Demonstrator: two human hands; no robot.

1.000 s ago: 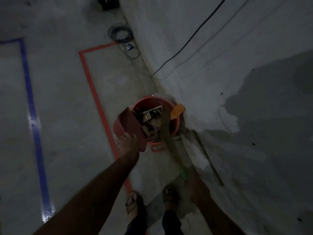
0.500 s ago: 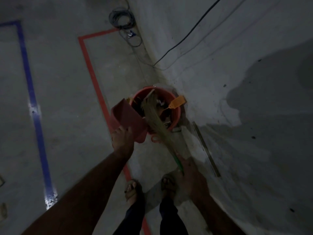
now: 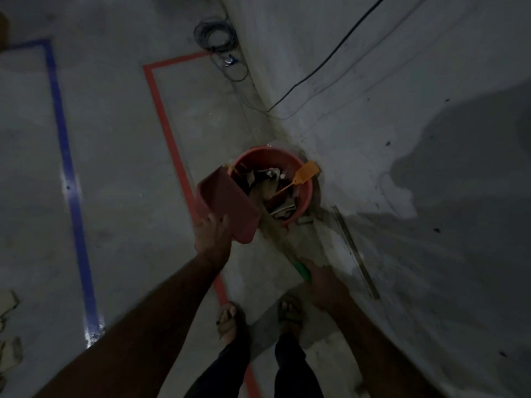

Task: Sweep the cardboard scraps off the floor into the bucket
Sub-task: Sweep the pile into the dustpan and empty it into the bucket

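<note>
Dim light. Grey concrete floor [image 3: 120, 173] is marked w/ a blue tape line [image 3: 67, 168] & a red tape line [image 3: 166, 122]. Coiled grey cable [image 3: 215, 35] is seen by the grey plastered wall [image 3: 402, 139], crossed by a black wire [image 3: 330, 57].

— How are the arms held?

— Both reach forward and down, bare to above the elbow. The left hand [image 3: 213, 236] is out ahead, fingers curled round the near edge of the dustpan [image 3: 227, 203], which it holds tilted.

— And the other?

— The right hand [image 3: 323, 282] sits lower and closer in, closed round the green broom handle [image 3: 302, 268]. Two sandalled feet stand below, between the forearms.
</note>
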